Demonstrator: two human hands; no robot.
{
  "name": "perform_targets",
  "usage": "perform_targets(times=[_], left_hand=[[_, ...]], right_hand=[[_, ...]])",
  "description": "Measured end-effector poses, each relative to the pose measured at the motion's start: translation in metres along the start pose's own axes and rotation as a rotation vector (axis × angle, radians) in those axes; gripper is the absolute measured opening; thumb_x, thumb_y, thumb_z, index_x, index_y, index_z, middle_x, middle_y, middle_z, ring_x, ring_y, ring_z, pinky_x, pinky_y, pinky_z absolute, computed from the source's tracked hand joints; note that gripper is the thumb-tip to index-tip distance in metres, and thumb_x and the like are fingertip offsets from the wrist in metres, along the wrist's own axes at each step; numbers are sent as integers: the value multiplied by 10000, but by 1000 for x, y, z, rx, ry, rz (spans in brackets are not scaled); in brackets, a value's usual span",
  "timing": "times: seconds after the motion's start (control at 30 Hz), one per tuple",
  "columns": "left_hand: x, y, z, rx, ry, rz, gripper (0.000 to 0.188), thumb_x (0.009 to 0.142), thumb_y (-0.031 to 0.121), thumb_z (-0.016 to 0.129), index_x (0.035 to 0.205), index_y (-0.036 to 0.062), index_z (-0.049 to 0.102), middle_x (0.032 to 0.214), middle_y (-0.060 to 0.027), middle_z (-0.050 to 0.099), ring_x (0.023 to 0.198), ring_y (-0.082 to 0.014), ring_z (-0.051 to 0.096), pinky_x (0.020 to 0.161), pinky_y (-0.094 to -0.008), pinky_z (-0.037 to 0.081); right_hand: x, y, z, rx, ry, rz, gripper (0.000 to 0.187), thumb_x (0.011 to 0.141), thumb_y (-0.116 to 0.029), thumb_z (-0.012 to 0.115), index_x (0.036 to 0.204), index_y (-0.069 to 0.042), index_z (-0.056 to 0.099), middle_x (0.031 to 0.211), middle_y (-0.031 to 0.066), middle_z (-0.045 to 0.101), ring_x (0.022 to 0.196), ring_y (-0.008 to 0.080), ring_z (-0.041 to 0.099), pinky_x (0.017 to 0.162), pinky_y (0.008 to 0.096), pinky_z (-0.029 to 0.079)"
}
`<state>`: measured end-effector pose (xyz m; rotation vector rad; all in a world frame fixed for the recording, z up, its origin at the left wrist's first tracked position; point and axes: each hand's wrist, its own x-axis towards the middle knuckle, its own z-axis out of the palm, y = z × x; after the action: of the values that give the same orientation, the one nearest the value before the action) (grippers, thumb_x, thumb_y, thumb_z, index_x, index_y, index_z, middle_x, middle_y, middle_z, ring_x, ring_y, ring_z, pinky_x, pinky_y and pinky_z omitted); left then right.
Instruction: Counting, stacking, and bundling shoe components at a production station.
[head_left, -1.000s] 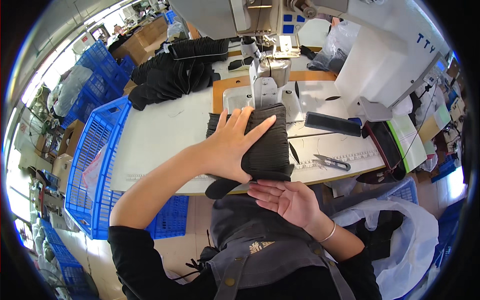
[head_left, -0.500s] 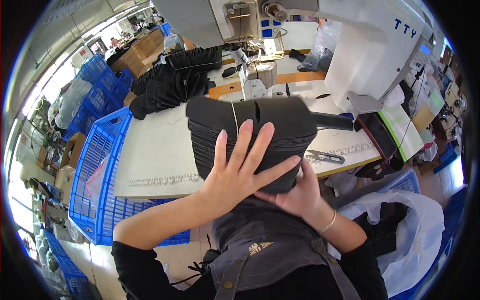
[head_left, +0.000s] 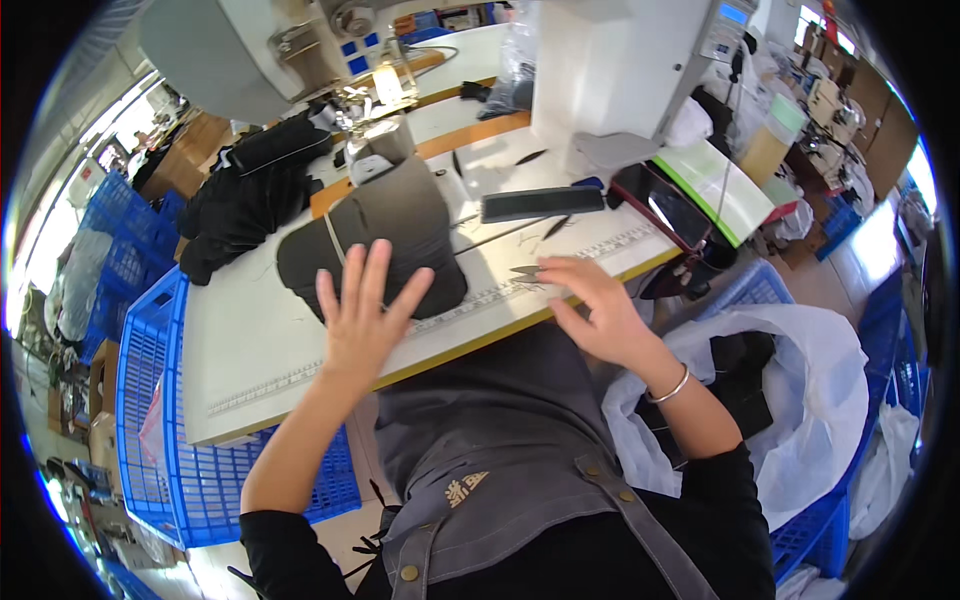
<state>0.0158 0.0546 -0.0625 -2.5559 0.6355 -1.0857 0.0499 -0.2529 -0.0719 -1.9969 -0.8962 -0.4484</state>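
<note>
- Leftmost, we locate the blue crate (head_left: 173, 440) beside the bench (head_left: 250, 345).
- We find the black stack, cinched by a pale band (head_left: 334, 238), on the bench. Its long axis runs from near left to far right, roughly parallel to the bench's near edge; the banded broad face is uppermost.
- Our left hand (head_left: 362, 325) is spread wide, fingers against the near side of the black stack (head_left: 385, 215).
- We note the snips (head_left: 525, 272), blades pointing left.
- Our right hand (head_left: 600, 310) curves over their handles; we cannot tell whether it grips.
- We judge the step in hand as steadying the stack while picking up the snips; the next move calls for a secure handle grip.
</note>
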Motion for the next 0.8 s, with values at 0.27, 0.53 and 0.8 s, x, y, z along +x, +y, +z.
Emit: perform_targets(times=[0.27, 0.53, 0.8], left_hand=[[-19, -12, 9, -39, 4, -16, 836, 582, 290, 848, 1327, 317, 470, 1502, -194, 283, 1357, -412, 314, 1057, -652, 201], [-15, 12, -16, -197, -45, -28, 756, 696, 203, 763, 1368, 156, 418, 1502, -268, 223, 1387, -459, 204, 1097, -644, 74], [-12, 23, -14, -176, 37, 18, 640, 721, 172, 719, 1315, 124, 487, 1491, -243, 277, 1386, -430, 236, 1113, -615, 62]], right_hand=[[25, 92, -35, -448, 88, -12, 251, 827, -96, 621, 1063, -12, 624, 1163, 162, 609, 1116, 331, 546, 948, 418, 449], [72, 122, -37, -630, -206, 152, 374, 778, -266, 691, 1067, -38, 619, 1197, 149, 575, 1157, 308, 511, 978, 406, 425], [70, 102, -36, -905, -181, 473, 393, 729, -345, 682, 965, -32, 658, 979, 143, 632, 1028, 299, 564, 866, 417, 459]])
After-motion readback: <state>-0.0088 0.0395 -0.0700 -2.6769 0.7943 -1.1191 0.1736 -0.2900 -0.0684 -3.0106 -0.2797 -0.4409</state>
